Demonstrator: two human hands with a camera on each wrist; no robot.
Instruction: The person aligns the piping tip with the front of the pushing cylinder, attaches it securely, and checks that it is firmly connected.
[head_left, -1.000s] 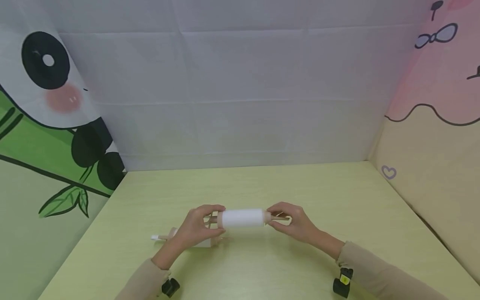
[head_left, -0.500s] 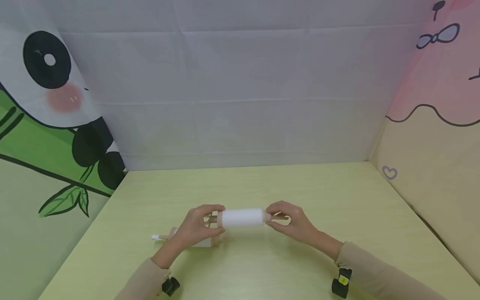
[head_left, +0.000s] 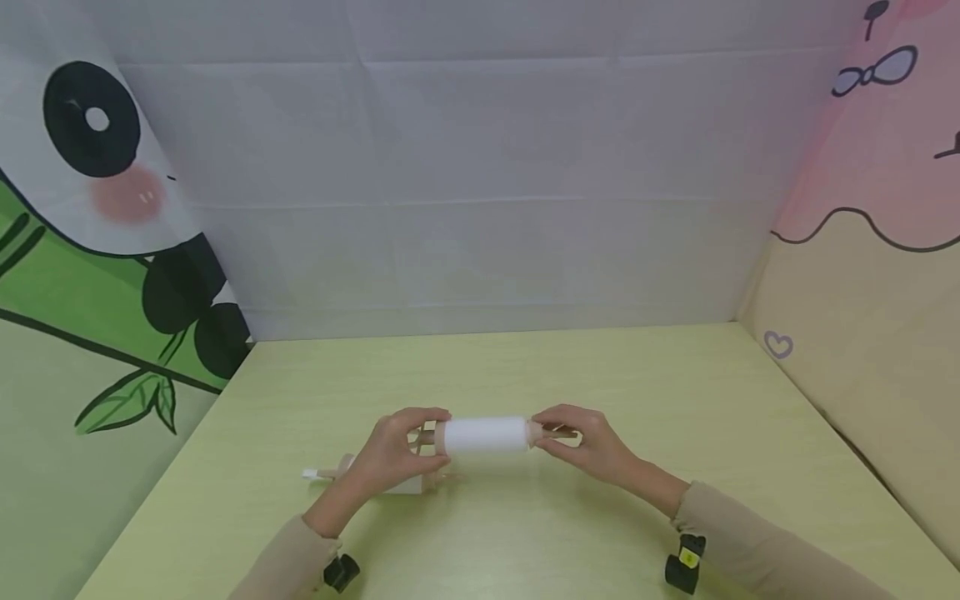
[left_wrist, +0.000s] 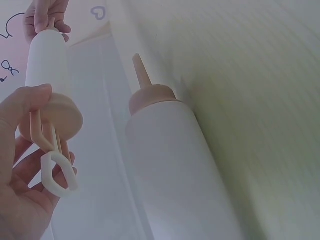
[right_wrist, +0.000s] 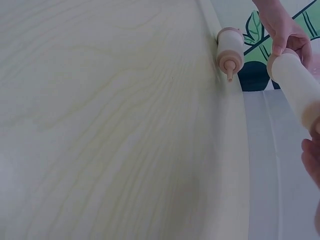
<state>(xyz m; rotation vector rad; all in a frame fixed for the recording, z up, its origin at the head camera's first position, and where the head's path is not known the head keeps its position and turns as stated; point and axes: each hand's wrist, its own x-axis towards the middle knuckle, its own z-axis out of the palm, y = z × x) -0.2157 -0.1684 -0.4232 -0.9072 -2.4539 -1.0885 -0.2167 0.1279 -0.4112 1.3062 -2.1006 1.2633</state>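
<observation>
A white-barrelled piping syringe (head_left: 487, 435) with beige end caps is held level above the table. My left hand (head_left: 385, 454) grips its left cap between thumb and fingers. Beige rods and a white loop handle (left_wrist: 59, 175) stick out of that cap in the left wrist view. At the other end, my right hand (head_left: 588, 443) pinches the beige cap by the narrow nozzle. A second, similar syringe (left_wrist: 172, 160) lies on the table below my left hand, its nozzle pointing right; in the head view that hand and wrist partly cover it.
The pale wood-grain table (head_left: 600, 367) reaches back to a grey-white cloth backdrop (head_left: 480, 200). Printed cloth panels stand at the sides, green and white on the left (head_left: 97, 283), pink and cream on the right (head_left: 870, 317).
</observation>
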